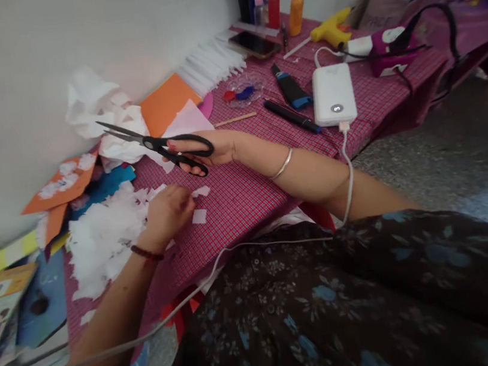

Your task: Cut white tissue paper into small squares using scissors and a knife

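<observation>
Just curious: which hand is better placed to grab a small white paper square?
Probably the left hand: it lies beside the small white paper square; the right hand holds black scissors.

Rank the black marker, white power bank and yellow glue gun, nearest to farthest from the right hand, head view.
From the right hand, holding scissors:
1. Black marker, just to its right.
2. White power bank, past the marker.
3. Yellow glue gun, far back.

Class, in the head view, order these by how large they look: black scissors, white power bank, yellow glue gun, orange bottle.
1. black scissors, though nearest the camera
2. white power bank
3. yellow glue gun and orange bottle: too alike to rank
</observation>
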Demonstrator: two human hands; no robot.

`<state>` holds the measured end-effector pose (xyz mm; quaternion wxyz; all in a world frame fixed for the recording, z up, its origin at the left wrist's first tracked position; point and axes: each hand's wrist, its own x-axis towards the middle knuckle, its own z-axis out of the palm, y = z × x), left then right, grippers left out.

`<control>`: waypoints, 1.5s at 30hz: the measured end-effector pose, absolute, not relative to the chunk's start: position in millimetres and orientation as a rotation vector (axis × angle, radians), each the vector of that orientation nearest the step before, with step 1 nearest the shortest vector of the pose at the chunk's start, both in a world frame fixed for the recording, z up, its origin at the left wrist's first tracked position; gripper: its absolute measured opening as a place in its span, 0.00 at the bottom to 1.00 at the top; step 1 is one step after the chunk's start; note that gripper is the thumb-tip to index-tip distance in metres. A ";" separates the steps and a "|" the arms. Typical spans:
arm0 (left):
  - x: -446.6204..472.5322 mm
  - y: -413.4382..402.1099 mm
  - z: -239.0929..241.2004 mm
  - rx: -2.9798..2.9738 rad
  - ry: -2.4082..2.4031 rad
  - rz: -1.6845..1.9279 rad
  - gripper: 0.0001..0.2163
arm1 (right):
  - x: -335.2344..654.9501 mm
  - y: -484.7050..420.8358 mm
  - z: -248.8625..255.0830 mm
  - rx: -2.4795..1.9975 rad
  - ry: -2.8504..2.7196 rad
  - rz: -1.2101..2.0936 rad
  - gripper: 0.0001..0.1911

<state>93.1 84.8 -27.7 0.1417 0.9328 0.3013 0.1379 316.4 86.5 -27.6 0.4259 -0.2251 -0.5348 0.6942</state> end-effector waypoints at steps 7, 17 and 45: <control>58.5 61.2 17.4 1.315 1.036 0.996 0.07 | 311.4 68.6 -26.9 -0.513 -1.557 1.719 0.29; -13.0 37.7 41.3 1.217 1.108 1.178 0.05 | 272.6 46.1 -19.5 -0.566 -1.927 1.845 0.40; -46.8 47.5 8.0 0.982 1.161 1.130 0.09 | 235.1 55.5 -27.7 -0.661 -1.770 1.973 0.26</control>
